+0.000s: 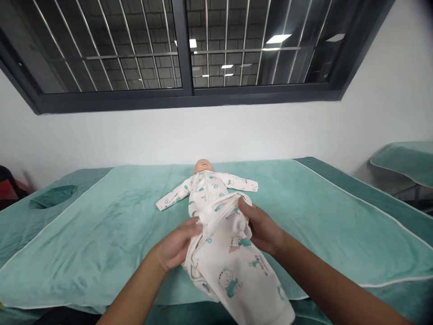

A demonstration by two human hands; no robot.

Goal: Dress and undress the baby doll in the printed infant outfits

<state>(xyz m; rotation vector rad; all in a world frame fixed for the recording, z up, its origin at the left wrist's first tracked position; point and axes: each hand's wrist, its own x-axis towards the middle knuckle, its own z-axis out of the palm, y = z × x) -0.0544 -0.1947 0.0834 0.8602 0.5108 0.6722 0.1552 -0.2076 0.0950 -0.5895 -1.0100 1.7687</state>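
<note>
A baby doll point(204, 165) lies on its back with its head toward the wall. It wears a white long-sleeved top point(207, 186) with small green and pink prints, its sleeves spread to both sides. Nearer to me are white baby pants point(237, 266) with a similar print, their legs reaching toward me. My right hand point(262, 223) grips the bunched waist end on the right, thumb on top. On the left side of the same opening, my left hand point(179, 243) is closed on the fabric, its fingertips slightly blurred. The doll's lower body is hidden behind the pants.
A padded bed with a light green velvety cover point(111, 234) spans the view and has a round hole point(54, 197) at its left end. Behind it rises a white wall point(162, 135) with a barred window point(189, 54). Another green-covered bed point(406, 158) stands at far right.
</note>
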